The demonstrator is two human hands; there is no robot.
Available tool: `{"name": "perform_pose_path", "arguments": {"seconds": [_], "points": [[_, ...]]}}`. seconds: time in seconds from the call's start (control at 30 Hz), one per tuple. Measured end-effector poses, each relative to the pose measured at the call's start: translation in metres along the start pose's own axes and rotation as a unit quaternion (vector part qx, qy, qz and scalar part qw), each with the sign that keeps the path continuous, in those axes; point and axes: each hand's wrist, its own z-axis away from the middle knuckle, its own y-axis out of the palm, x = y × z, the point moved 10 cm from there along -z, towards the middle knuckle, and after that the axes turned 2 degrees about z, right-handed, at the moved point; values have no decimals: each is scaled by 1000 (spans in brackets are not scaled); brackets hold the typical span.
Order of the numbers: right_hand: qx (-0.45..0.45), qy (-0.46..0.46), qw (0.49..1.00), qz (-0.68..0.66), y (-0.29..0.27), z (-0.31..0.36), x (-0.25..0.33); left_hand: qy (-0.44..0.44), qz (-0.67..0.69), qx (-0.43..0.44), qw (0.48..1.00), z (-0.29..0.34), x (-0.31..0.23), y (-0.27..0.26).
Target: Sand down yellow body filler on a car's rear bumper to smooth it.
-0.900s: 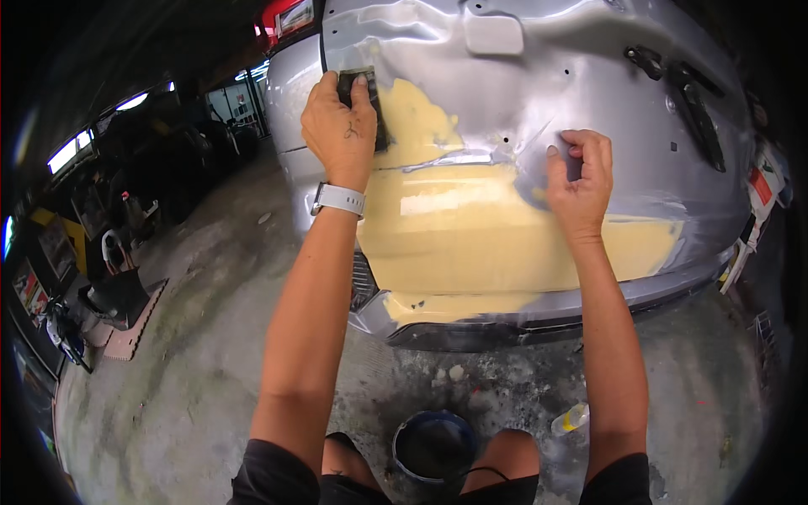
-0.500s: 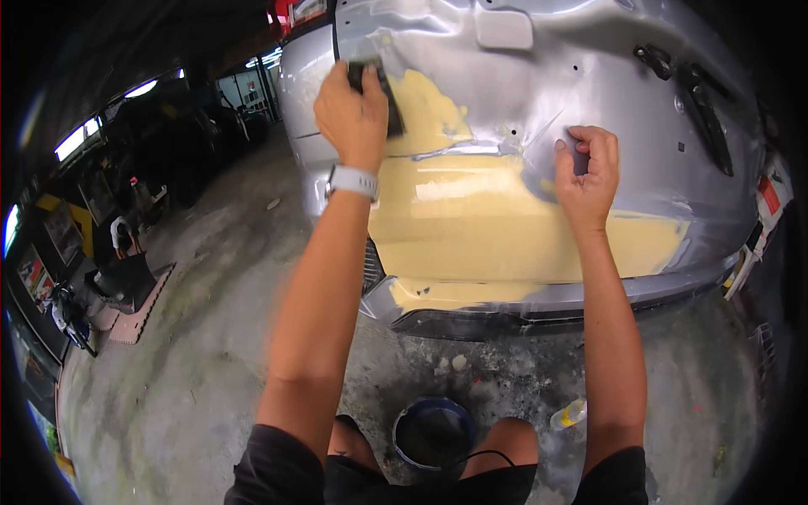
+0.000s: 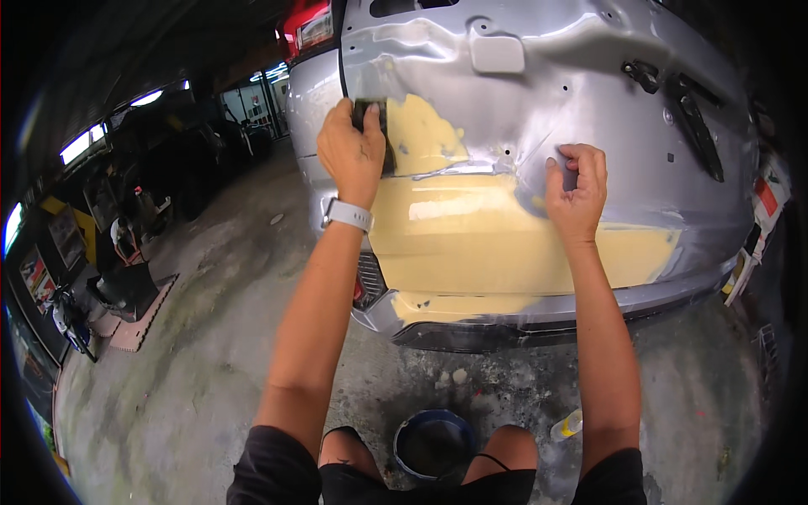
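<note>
A: Left hand (image 3: 353,156)?
B: Mine, closed over a dark sanding block (image 3: 374,126), flat on the yellow filler (image 3: 471,236) of the silver rear panel (image 3: 589,109).
A: Right hand (image 3: 576,189)?
B: Curled, bracing the panel. I'd judge even pressure best.

Dark blue bucket (image 3: 434,443) on concrete floor (image 3: 194,353), near lower edge. Small yellow bottle (image 3: 567,424) lying just right of it. Red tail light (image 3: 305,27) (upper left). Reddish mat (image 3: 139,316) at left.
</note>
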Motion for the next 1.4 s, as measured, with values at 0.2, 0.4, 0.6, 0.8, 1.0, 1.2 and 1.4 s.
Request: {"name": "perform_pose_path", "arguments": {"seconds": [0.2, 0.4, 0.6, 0.8, 1.0, 1.2, 1.4], "points": [[-16, 1, 1000, 6, -8, -6, 2, 56, 61, -19, 996, -20, -30, -2], [2, 4, 1000, 7, 1, 0, 1, 77, 3, -9, 997, -15, -21, -3], [-19, 1, 1000, 0, -7, -3, 3, 54, -2, 18, 998, 3, -20, 0], [-10, 3, 1000, 7, -6, -2, 2, 105, 4, 46, 993, -39, -42, 0], [-15, 4, 1000, 4, -4, -1, 0, 78, 32, 54, 995, 1, -24, -3], [-13, 12, 1000, 8, -6, -2, 0, 123, -12, 74, 990, -38, -44, 2], [-21, 2, 1000, 2, -6, 0, 2, 34, 6, 113, 993, 6, -14, 3]]}}
